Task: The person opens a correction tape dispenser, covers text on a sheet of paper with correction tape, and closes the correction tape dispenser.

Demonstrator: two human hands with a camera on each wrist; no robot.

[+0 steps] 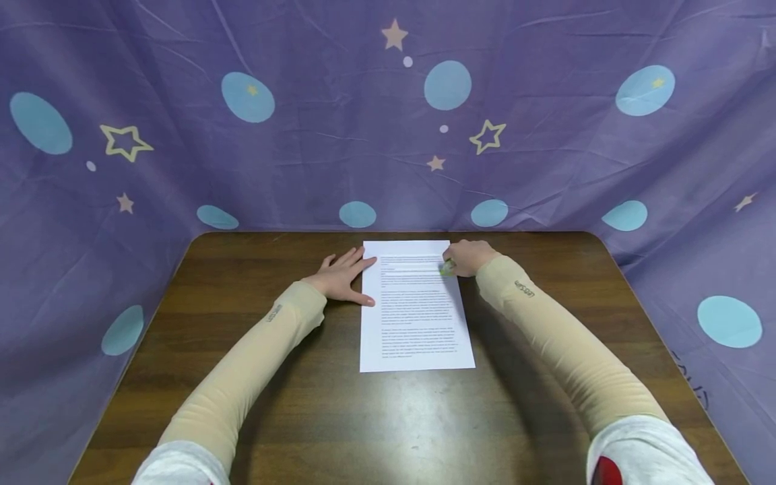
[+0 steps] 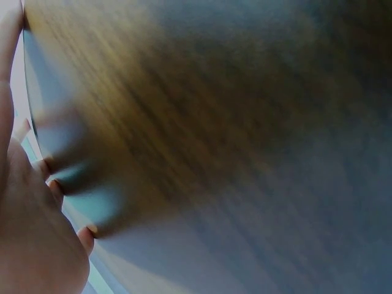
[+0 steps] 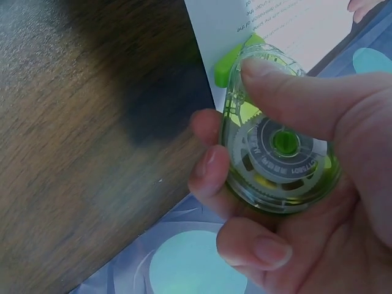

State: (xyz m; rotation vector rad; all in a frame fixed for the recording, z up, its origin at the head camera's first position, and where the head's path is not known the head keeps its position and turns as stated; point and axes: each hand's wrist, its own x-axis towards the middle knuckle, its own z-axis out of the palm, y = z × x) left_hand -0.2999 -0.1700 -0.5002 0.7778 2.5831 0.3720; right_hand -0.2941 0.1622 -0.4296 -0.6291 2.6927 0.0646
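Note:
A printed sheet of paper [image 1: 418,303] lies on the wooden table, its lines of text facing up. My left hand [image 1: 343,277] rests on the sheet's left edge with fingers spread; the left wrist view shows the palm [image 2: 37,239] and fingertips at the tabletop. At the sheet's upper right, my right hand [image 1: 469,258] grips a correction tape dispenser [image 3: 275,147]. Its body is clear with a green hub and gears inside. The thumb lies across its top face, fingers curled beneath. The green tip [image 3: 228,68] is over the paper's right margin, beside the text.
The brown wooden table [image 1: 303,417] extends around the sheet and under both forearms. Behind it and along both sides hangs a purple curtain [image 1: 339,135] with stars and blue ovals, meeting the table's back edge just past the paper.

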